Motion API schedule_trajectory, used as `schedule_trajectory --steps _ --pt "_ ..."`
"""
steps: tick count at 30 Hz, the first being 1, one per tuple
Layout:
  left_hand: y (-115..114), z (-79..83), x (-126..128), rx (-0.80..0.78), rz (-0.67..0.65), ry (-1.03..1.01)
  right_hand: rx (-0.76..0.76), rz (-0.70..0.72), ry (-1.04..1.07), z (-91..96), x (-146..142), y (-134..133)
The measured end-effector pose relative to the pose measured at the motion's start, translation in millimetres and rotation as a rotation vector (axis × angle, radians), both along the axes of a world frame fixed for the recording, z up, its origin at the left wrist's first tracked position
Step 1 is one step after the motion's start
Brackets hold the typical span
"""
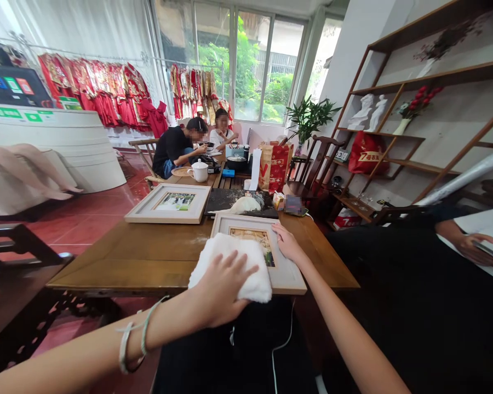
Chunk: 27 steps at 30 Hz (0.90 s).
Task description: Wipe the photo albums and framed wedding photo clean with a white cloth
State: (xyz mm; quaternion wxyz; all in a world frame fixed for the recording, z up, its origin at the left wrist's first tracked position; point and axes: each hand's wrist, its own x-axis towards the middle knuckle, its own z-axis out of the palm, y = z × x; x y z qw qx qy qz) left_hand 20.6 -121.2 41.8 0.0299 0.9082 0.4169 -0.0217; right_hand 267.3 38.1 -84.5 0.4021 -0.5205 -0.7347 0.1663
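A white cloth lies bunched over the lower left part of a light wooden picture frame at the near edge of the table. On top of the cloth my left hand rests palm down, fingers spread, pressing it against the frame. My right hand lies with its fingers stretched over the frame's right border. A printed picture inside a pale mat shows partly beyond the cloth. Farther left, a second picture frame lies flat, apart from both hands.
The wooden table also bears a dark tray with a white item on it, a lidded white cup and a red patterned paper bag. Two people sit at the far end. Another person holding a phone is at the right. A white cable hangs below.
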Motion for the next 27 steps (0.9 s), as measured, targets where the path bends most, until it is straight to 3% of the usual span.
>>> schedule_trajectory --steps 4,11,21,24,27 --pt "-1.0 -6.2 6.7 0.007 -0.054 -0.051 0.009 0.015 -0.016 -0.2 0.1 0.2" --pt "50.1 -30.9 3.6 0.157 0.011 -0.047 0.001 0.029 -0.034 -0.3 1.7 1.0" --pt "112.9 -40.8 2.7 0.331 0.144 0.000 -0.011 0.032 -0.021 -0.2 4.2 1.9" --pt "111.6 -41.0 8.3 0.304 0.146 0.025 -0.004 0.035 -0.013 -2.8 4.9 3.9" --pt "93.7 -38.1 12.8 0.225 0.106 0.042 -0.003 0.035 -0.008 -4.8 5.1 5.4"
